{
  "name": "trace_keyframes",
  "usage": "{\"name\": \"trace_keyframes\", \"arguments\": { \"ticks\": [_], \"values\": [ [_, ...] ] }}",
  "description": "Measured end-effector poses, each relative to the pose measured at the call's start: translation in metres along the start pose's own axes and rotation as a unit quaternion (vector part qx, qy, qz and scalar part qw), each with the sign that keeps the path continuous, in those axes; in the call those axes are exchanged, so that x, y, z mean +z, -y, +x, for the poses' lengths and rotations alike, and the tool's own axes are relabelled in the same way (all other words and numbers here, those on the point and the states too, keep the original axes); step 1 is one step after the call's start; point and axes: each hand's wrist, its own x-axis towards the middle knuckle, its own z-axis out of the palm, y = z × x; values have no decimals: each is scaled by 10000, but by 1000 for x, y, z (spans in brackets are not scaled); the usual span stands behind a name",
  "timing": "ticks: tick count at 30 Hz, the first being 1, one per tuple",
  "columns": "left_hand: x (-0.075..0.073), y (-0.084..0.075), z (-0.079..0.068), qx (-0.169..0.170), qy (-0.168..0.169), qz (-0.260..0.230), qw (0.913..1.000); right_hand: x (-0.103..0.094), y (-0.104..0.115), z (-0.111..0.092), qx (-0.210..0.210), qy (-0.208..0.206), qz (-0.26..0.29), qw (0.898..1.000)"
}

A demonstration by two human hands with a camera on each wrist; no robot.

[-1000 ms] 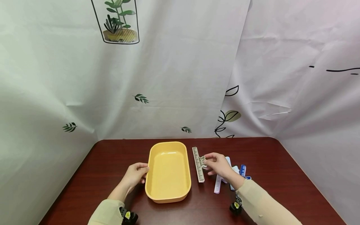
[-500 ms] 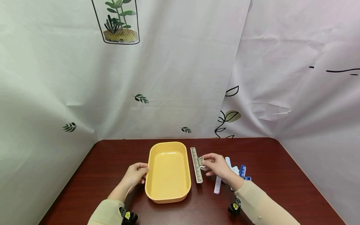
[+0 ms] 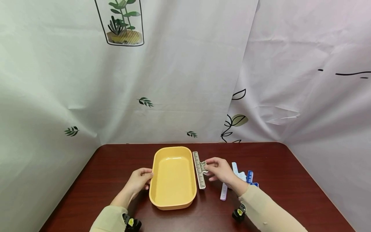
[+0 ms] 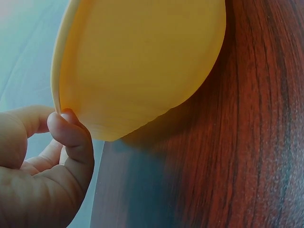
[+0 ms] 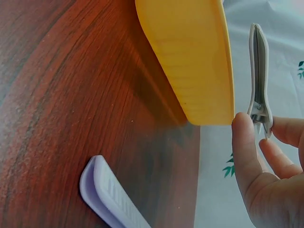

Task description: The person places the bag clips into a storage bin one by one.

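Note:
A yellow tray (image 3: 174, 180) stands in the middle of the table. My left hand (image 3: 138, 182) pinches its left rim between thumb and fingers, which the left wrist view shows close up on the tray wall (image 4: 142, 57). My right hand (image 3: 221, 170) holds a grey-beige ruler clip (image 3: 199, 170) by its handle end, just right of the tray's right rim. In the right wrist view the clip (image 5: 258, 71) is seen edge-on, its long jaws together, raised level with the tray's rim, thumb on one side and fingers on the other.
Right of the tray, partly behind my right forearm, lie several more clips: a lilac one (image 3: 223, 192), a pale blue one (image 3: 235, 168) and a dark blue one (image 3: 250, 177). The dark red table (image 3: 278, 167) meets a white printed curtain (image 3: 174, 71) at its back edge.
My right hand has carried the grey-beige clip leftward, from apart from the tray to right beside its rim. The left hand and the tray have stayed in place.

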Motion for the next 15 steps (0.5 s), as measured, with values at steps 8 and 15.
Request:
{"name": "trace_keyframes", "arguments": {
  "ticks": [8,15],
  "values": [
    [0,0,0,15,10,31,10000,6,6,2,-56,69,-87,9999],
    [0,0,1,18,12,94,10000,9,8,3,-146,152,-132,9997]
  ]
}}
